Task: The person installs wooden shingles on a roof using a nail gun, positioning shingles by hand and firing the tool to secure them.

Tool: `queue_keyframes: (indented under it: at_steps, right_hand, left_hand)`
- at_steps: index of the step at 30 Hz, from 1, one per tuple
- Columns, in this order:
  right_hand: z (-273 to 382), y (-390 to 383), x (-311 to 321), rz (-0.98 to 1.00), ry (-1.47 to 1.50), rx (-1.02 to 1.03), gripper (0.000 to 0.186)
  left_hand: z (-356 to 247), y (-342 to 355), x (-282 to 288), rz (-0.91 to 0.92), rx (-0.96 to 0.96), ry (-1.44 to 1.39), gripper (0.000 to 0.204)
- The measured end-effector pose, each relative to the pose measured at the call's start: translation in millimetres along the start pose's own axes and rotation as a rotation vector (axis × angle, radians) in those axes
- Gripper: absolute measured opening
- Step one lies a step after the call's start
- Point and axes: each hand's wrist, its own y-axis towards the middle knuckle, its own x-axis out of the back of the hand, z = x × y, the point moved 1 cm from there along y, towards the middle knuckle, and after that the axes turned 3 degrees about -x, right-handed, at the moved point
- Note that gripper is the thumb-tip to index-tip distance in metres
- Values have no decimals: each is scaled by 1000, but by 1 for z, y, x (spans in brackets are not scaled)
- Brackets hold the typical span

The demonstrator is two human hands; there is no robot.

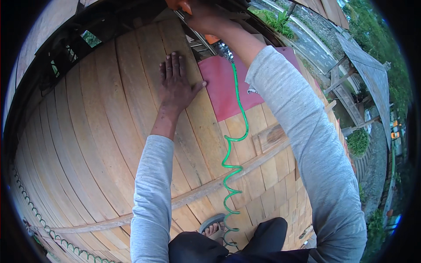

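Note:
My left hand (176,85) lies flat on a wooden shingle (153,48) in the upper row, its fingers stretched toward the far edge and the thumb out to the right. At the top of the view my right hand (208,19) is closed around an orange nail gun (212,39). Its front end runs out of the picture, and my hand and wrist hide much of its body. From the metal fitting at its base, a green coiled air hose (237,90) hangs down between my arms toward my feet. A dark red sheet (219,90) lies just right of my left hand.
A long wooden batten (193,196) crosses the sloping shingled roof below my hands. My sandalled foot (214,228) stands below it, beside the hose. Another green coiled hose (57,239) runs along the lower left. Beyond the right edge, the ground and a lower roof (366,72) show.

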Motion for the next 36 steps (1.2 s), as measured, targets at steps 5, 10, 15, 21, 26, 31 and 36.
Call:
queue_keyframes:
  at_steps: [5, 10, 15, 21, 26, 31, 36]
  right_hand:
    - [29, -39, 77, -149, 76, -1, 26]
    - [24, -111, 144, 297, 482, -461, 26]
    - [17, -271, 196, 135, 750, -586, 28]
    - [17, -499, 234, -39, 574, -916, 35]
    - [-25, -630, 205, 85, 60, -1165, 46]
    - [-46, -712, 157, 307, -120, -1338, 45]
    - [-44, -715, 152, 304, -41, -1391, 44]
  left_hand:
    - [16, -11, 23, 142, -23, 57, 103]
    - [6, -17, 57, 258, 2, 14, 97]
    - [11, -60, 58, 220, -29, -55, 95]
    - [-23, -69, 83, 364, 63, -84, 92]
    - [-88, -69, 71, 122, -99, -231, 77]
    - [-208, -97, 70, 175, -827, -349, 63]
    - [-276, -118, 51, 376, -1195, -423, 64]
